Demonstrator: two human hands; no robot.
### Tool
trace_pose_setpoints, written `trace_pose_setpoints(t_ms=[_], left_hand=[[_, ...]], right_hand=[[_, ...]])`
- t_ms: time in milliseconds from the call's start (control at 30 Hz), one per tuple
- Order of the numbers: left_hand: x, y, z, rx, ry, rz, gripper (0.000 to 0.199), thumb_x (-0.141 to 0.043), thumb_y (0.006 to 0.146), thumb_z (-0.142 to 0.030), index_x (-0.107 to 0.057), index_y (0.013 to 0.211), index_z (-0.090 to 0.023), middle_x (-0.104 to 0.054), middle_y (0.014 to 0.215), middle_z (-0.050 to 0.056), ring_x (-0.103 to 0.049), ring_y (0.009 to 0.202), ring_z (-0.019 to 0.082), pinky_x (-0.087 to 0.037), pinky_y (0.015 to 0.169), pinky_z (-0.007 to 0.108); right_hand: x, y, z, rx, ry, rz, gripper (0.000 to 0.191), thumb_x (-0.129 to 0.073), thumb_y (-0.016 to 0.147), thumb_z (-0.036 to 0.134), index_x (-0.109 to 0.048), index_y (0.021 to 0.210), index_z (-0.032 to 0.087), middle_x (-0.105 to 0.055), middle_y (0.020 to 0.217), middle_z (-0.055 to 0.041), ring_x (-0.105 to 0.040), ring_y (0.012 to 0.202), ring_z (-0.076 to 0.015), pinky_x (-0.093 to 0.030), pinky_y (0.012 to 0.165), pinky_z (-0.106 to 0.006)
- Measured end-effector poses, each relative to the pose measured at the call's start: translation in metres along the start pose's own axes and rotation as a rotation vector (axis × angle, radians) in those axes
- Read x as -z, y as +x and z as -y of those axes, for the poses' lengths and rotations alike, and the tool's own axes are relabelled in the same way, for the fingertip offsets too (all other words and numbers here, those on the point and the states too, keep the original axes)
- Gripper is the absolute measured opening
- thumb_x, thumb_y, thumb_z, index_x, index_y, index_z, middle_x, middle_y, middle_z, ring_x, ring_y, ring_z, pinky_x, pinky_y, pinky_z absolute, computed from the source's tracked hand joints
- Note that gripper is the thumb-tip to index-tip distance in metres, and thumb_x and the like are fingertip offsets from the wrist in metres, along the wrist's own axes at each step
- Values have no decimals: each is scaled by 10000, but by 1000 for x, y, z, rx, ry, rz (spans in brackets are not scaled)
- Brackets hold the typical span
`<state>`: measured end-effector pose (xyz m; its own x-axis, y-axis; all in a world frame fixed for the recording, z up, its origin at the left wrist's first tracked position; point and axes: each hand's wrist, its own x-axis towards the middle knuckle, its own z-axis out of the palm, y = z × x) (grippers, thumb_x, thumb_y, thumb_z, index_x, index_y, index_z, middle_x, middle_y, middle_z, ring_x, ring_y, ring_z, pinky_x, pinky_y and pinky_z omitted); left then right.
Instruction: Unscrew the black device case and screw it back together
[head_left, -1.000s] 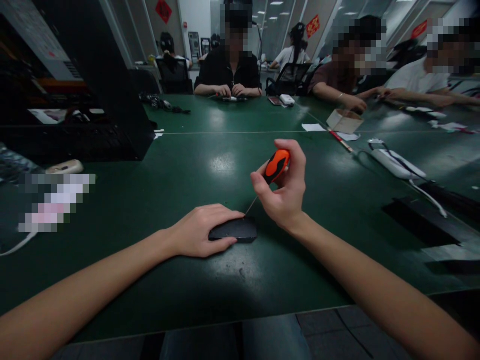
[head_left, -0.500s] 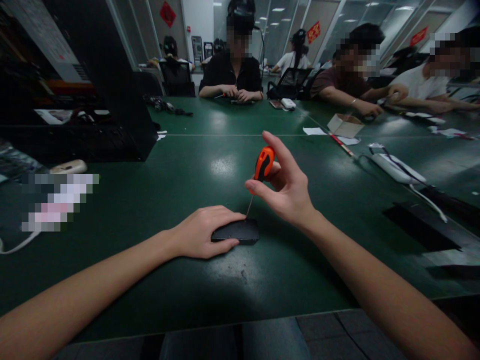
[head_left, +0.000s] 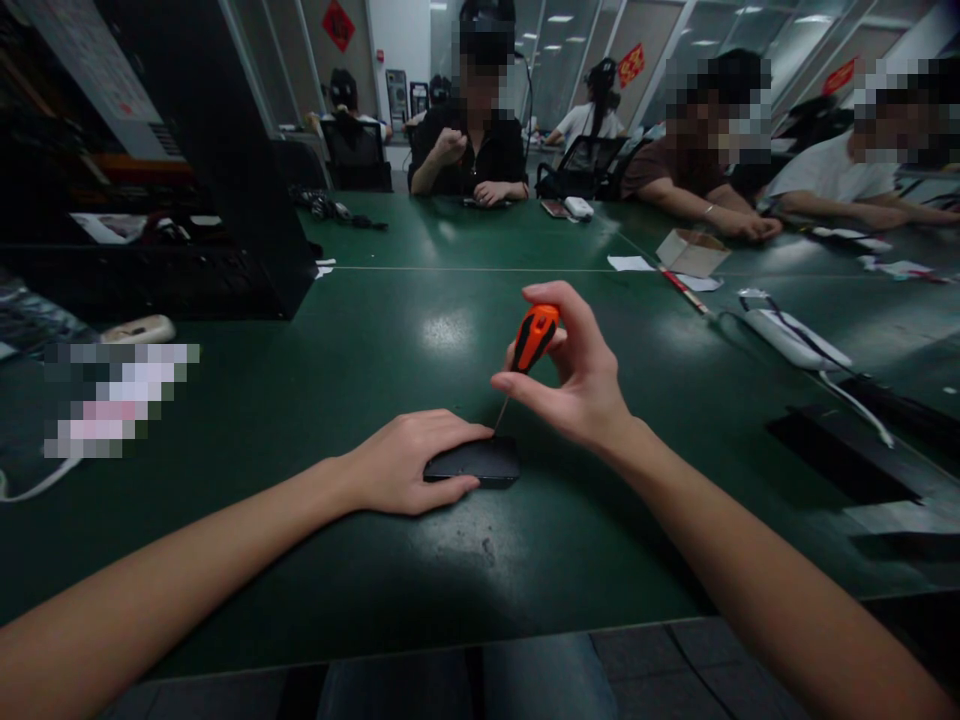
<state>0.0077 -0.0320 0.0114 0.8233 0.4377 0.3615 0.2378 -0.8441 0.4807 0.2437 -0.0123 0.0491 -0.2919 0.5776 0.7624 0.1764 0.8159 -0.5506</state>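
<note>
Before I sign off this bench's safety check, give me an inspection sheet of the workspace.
Surface: green tabletop, scuffed in front of the black box.
Job's things: black box lies flat; orange-and-black screwdriver tilted, tip at the box's far edge.
Clutter: carton and loose paper farther back, right.
Hands: left hand grips the box; right hand holds the screwdriver.
Cables: dark bundle far left; white cable at right.
Surroundings: co-worker in black seated opposite.
</note>
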Motion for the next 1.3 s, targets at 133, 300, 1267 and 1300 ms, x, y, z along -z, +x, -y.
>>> trace_pose_setpoints(t_ms=[133,300,1267,1300], left_hand=[[0,0,1,7,6,7,478,-627,954,-355,-553,1381,-153,-700,1239,144,-677,1097,275,-543,969,423],[-1,-1,2,0,8,7,486,-632,954,-352,-546,1388,-150,-699,1249,144,-676,1101,275,-540,978,429],[-1,1,1,-4,-16,-13,477,-635,943,-351,-566,1381,-174,-714,1225,140,-686,1097,273,-549,979,424],[-1,1,1,-6,-21,-15,476,-635,943,-350,-567,1382,-179,-713,1230,138,-685,1104,272,-546,986,424]], right_hand=[[1,3,5,-46,64,46,677,-768,850,314,-464,1455,338,-565,1328,-41,-650,841,-140,-616,768,-339],[-2,0,9,-83,157,100,670,-712,893,292,-421,1491,371,-595,1223,-30,-680,805,-139,-617,753,-344],[-23,-8,24,-387,684,101,430,-489,764,142,-465,1180,248,-403,552,112,-396,469,-108,-449,527,-289],[-24,-8,24,-406,744,96,372,-492,762,143,-481,1121,240,-387,538,116,-368,464,-100,-432,519,-274]])
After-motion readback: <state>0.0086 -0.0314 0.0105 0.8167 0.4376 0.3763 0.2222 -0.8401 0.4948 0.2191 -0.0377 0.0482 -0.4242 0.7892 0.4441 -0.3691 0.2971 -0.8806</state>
